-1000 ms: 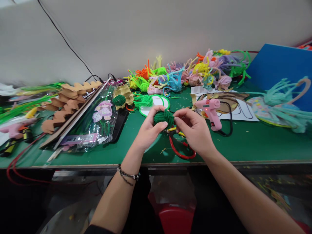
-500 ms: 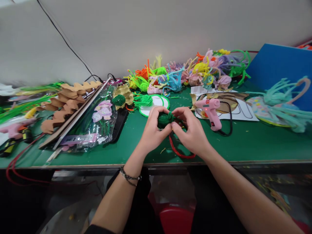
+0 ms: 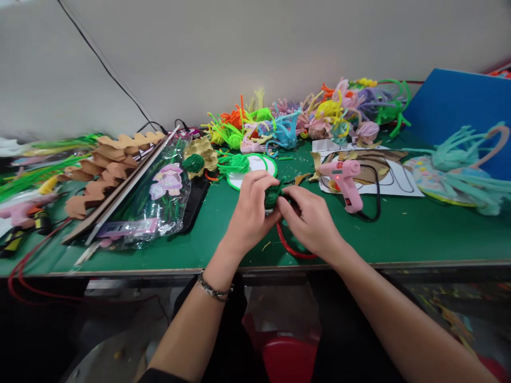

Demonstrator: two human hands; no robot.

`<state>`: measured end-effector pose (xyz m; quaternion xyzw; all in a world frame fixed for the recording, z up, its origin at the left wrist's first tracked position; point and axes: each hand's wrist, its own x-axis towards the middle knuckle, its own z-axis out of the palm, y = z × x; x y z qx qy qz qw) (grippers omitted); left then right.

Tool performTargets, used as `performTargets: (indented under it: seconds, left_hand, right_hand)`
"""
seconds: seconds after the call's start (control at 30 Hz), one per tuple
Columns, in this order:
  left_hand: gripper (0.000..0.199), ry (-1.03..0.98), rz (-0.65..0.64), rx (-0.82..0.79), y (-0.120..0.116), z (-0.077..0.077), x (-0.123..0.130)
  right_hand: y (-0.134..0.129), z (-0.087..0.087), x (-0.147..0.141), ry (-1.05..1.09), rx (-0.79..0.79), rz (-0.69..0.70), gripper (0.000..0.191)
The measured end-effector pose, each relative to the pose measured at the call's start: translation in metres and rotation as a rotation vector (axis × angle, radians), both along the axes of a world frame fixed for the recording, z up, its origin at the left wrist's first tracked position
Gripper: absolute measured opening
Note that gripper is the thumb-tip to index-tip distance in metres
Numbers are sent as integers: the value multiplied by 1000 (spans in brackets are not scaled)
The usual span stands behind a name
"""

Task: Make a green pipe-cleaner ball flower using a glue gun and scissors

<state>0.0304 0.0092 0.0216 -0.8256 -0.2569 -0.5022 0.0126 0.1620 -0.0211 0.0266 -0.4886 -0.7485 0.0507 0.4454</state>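
Observation:
My left hand [image 3: 252, 213] is wrapped round a dark green fuzzy bundle [image 3: 272, 196], which shows between its thumb and fingers. Close on the right, my right hand [image 3: 309, 219] has its thumb and forefinger pressed together at the bundle's edge; what they pinch is hidden. Below the hands a red loop [image 3: 293, 250] lies on the green table [image 3: 223, 250]. Just behind them is a white disc with a green rim [image 3: 257, 166], with bright green strands [image 3: 235, 164] over its left side.
A pink glue gun [image 3: 346, 183] with a black cord stands right of my hands, before white paper [image 3: 403, 183]. Colourful fuzzy bundles [image 3: 283, 130] line the wall. Left are a plastic bag [image 3: 159, 213] and wavy brown card [image 3: 107, 165]. A blue board [image 3: 443, 106] rises at right.
My left hand has turned, its fingers now closing over the top of the dark green bundle, which has tilted more upright. My right hand's fingers have come lower and closer together.

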Motion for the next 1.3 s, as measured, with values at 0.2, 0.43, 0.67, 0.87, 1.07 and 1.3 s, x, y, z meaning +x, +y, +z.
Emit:
performTargets:
  seconds: [0.2,0.43,0.67,0.87,1.07,1.3]
  left_hand:
    - [33,31,3,90,0,1,-2]
    - [26,150,24,61,-4,2,-2]
    - [35,161,-31,24,-3,1,-1]
    - [40,125,-35,15,-4,1,1]
    - [39,146,-24,42,-4,0,0]
    - [36,198,14,110,-4,0,0]
  right_hand:
    - [-1,-1,-4,15,30,-10,16]
    - [2,2,0,53,-128,65,24]
    - [5,-3,4,16,-36,29,29]
    - [6,-1,4,9,37,-25,32]
    - [5,2,5,158,-71,14,34]
    - [4,5,5,368,-249,53,35]
